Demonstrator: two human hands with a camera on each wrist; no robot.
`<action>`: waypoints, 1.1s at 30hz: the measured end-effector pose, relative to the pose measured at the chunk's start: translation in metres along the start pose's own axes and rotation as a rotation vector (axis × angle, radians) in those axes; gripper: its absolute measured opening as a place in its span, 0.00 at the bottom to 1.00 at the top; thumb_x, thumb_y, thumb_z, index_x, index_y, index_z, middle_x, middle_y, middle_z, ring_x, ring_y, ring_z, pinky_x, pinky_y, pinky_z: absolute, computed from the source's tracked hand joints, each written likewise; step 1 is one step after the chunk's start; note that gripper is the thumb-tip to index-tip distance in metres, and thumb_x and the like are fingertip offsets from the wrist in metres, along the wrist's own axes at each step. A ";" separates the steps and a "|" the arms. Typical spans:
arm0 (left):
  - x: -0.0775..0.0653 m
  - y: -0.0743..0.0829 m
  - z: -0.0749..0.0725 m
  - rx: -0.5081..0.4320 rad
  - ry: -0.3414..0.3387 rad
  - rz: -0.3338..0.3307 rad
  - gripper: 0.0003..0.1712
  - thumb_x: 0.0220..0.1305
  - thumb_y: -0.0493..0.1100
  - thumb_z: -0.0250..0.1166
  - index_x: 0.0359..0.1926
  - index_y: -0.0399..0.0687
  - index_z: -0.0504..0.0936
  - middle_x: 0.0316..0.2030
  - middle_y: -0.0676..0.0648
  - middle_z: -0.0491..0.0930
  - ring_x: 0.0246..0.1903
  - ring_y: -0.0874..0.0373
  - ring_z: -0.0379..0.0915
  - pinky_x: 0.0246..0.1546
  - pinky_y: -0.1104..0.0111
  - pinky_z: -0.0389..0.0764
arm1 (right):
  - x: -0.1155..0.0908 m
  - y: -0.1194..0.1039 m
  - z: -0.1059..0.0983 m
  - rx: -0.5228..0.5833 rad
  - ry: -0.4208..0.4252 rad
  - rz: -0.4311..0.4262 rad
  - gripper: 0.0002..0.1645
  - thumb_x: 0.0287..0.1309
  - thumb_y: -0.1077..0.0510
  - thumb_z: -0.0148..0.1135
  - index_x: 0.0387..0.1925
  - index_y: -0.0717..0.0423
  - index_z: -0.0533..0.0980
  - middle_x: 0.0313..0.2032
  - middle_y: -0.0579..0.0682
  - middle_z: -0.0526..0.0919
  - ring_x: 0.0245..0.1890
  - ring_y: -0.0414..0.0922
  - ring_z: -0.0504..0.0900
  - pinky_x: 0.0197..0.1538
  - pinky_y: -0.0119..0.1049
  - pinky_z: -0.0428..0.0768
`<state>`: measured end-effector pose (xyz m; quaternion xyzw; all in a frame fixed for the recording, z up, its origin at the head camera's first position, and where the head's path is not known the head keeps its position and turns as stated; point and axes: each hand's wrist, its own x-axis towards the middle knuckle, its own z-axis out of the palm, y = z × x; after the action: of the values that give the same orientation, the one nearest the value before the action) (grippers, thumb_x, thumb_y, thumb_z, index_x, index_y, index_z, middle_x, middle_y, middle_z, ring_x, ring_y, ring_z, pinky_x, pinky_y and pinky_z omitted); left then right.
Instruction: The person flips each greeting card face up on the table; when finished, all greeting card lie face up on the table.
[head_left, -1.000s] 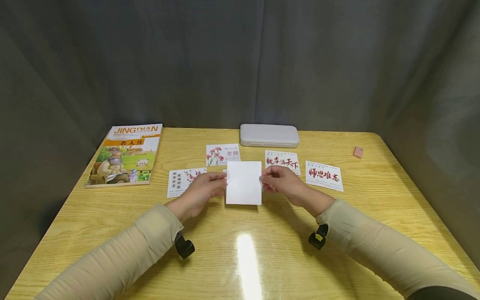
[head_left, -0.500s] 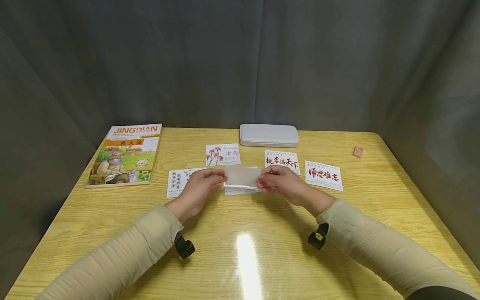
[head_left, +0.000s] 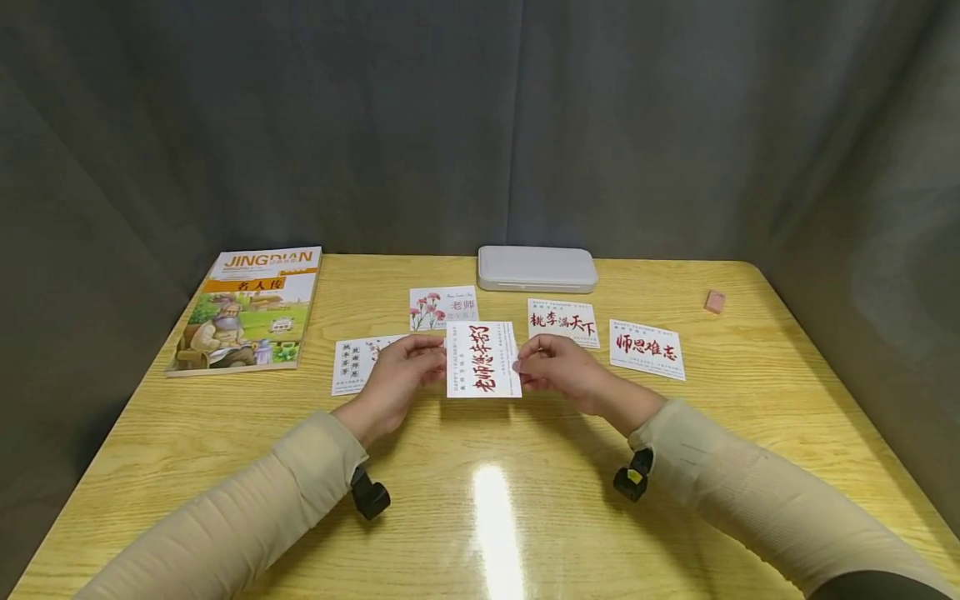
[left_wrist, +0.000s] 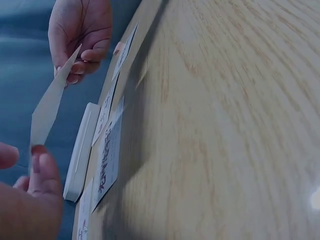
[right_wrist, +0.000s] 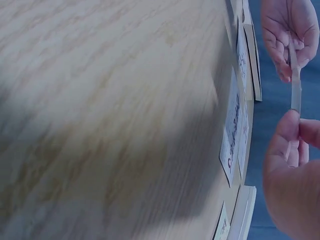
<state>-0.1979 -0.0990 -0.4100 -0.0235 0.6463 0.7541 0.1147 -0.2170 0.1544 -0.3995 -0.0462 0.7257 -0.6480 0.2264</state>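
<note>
Raised over the table in the head view is a white card [head_left: 483, 360] with red brush lettering that runs sideways, its printed face toward me. My left hand [head_left: 397, 375] pinches its left edge between thumb and fingers. The opposite edge is pinched by my right hand [head_left: 566, 372]. Beneath, another printed card [left_wrist: 111, 155] lies on the table in the left wrist view; the held card hides it from the head view. A card with blossoms [head_left: 363, 364] is partly covered by my left hand. A card with pink carnations [head_left: 435, 308] lies just behind.
Two red-lettered cards [head_left: 647, 350] lie right of my hands. A white pencil case [head_left: 537, 269] stands at the back. Far left is an illustrated book [head_left: 247, 317]; a small pink eraser-like block [head_left: 716, 302] sits far right. Dark curtains [head_left: 375, 125] enclose the table [head_left: 300, 492].
Between my hands the card has turned over: its blank side showed first, then it tilted nearly flat, and now the red lettering faces me. Both hands have stayed nearly in place.
</note>
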 end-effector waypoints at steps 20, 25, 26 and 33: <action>0.000 -0.003 0.005 0.543 -0.138 0.111 0.21 0.69 0.28 0.61 0.62 0.35 0.82 0.42 0.44 0.81 0.43 0.54 0.75 0.45 0.67 0.77 | 0.005 -0.021 -0.005 -0.415 -0.007 -0.076 0.14 0.70 0.64 0.60 0.51 0.69 0.82 0.40 0.52 0.83 0.36 0.44 0.77 0.42 0.38 0.80; 0.000 -0.002 0.005 0.546 -0.165 0.129 0.19 0.70 0.29 0.61 0.60 0.34 0.83 0.45 0.43 0.84 0.44 0.54 0.77 0.45 0.67 0.78 | 0.004 -0.019 -0.010 -0.411 -0.118 -0.055 0.08 0.70 0.66 0.58 0.44 0.68 0.81 0.33 0.49 0.80 0.32 0.45 0.75 0.37 0.36 0.77; 0.001 -0.002 0.004 0.545 -0.165 0.129 0.18 0.70 0.29 0.62 0.59 0.34 0.83 0.45 0.43 0.84 0.43 0.54 0.77 0.44 0.68 0.78 | 0.004 -0.019 -0.011 -0.399 -0.133 -0.048 0.07 0.71 0.66 0.58 0.43 0.67 0.80 0.32 0.48 0.79 0.32 0.46 0.74 0.37 0.36 0.76; 0.005 -0.006 0.002 0.392 -0.093 0.038 0.22 0.72 0.31 0.61 0.64 0.30 0.74 0.42 0.42 0.75 0.36 0.53 0.75 0.38 0.65 0.80 | 0.002 -0.010 -0.026 -0.254 -0.138 -0.013 0.05 0.74 0.66 0.54 0.42 0.65 0.76 0.29 0.51 0.75 0.30 0.45 0.72 0.37 0.37 0.74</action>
<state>-0.2012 -0.0959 -0.4163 0.0466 0.7751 0.6160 0.1326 -0.2307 0.1761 -0.3884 -0.1237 0.7841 -0.5479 0.2638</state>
